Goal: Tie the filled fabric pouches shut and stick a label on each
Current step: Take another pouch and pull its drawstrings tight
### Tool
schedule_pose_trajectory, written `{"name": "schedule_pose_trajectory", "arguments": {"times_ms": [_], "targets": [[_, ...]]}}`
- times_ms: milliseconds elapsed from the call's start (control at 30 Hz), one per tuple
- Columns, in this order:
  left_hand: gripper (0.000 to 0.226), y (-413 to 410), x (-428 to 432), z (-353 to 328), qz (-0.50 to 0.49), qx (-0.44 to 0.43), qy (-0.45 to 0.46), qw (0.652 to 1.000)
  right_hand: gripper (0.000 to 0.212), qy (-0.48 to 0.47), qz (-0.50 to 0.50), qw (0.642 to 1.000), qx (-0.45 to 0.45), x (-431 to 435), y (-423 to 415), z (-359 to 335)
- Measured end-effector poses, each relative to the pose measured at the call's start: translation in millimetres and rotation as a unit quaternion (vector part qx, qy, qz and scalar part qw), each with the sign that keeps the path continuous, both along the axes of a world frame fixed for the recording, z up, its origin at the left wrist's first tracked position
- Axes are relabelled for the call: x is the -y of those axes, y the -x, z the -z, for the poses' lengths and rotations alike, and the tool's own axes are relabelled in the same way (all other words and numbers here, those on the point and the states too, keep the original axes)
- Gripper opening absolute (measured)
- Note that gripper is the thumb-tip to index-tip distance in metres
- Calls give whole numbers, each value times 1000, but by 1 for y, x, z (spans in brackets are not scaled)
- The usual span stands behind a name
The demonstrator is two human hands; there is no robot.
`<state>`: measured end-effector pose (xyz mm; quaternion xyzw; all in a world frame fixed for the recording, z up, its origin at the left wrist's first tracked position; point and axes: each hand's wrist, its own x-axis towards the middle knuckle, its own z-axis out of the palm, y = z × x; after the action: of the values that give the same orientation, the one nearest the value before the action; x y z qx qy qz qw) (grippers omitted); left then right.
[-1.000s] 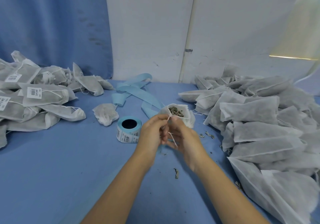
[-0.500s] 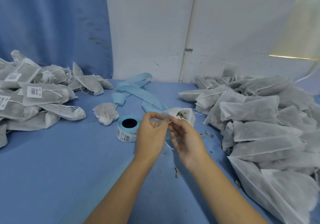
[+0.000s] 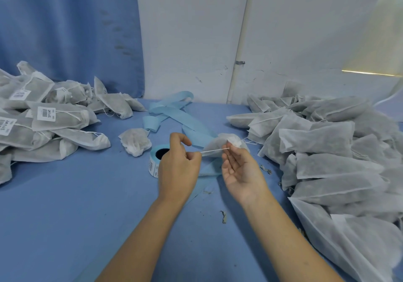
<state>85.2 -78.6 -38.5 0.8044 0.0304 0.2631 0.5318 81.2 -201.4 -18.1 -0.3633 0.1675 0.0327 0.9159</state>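
At the middle of the table (image 3: pixel 65 212), our left hand (image 3: pixel 178 168) pinches the drawstring (image 3: pixel 214 150) taut while our right hand (image 3: pixel 242 172) pinches the gathered neck of the pouch (image 3: pixel 217 143), bracing it, we judge, so the mouth cinches. We count one pouch held, one label roll (image 3: pixel 154 163), one lone pouch (image 3: pixel 135 143) beside it; the labelled heap (image 3: pixel 43 120) and unlabelled heap (image 3: pixel 327 151) defy counting.

Pouches (image 3: pixel 327 140) at worktop (image 3: pixel 65 194) right edge: white non-woven cloth, matt, thin, dark filling seen through. Drawstring (image 3: pixel 214 150): white cord. Label roll (image 3: pixel 153 164): paper, pale-blue smooth backing. Worktop covered in matt blue cloth.
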Motion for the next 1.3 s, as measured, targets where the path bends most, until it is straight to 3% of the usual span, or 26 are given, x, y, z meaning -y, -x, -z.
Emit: {"name": "schedule_pose_trajectory", "arguments": {"times_ms": [200, 333, 433, 600, 733, 933, 1100, 1200, 1300], "targets": [[17, 8, -2, -4, -4, 62, 10, 998, 8, 20, -21, 999, 14, 6, 1, 4], [22, 8, 5, -15, -30, 94, 33, 995, 11, 127, -23, 991, 43, 8, 1, 8], [16, 13, 19, -20, 6, 66, 77, 995, 11, 196, -20, 978, 65, 3, 2, 10], [12, 17, 38, -12, 82, -35, 120, 989, 12, 225, -22, 970, 86, -2, 3, 15], [14, 19, 42, -7, 100, -44, 122, 986, 12, 247, -27, 965, 82, -1, 5, 16], [21, 19, 42, -2, 83, -12, 51, 995, 12, 256, -34, 964, 63, -3, 6, 16], [14, 15, 33, 2, 45, 21, -56, 997, 13, 196, -34, 979, 42, 0, 3, 15], [14, 16, 33, 3, 55, 14, -72, 996, 11, 172, -39, 984, 22, 2, 3, 16], [13, 17, 37, 3, 58, -18, -110, 992, 12, 225, -12, 974, 5, 3, 0, 17]]}}
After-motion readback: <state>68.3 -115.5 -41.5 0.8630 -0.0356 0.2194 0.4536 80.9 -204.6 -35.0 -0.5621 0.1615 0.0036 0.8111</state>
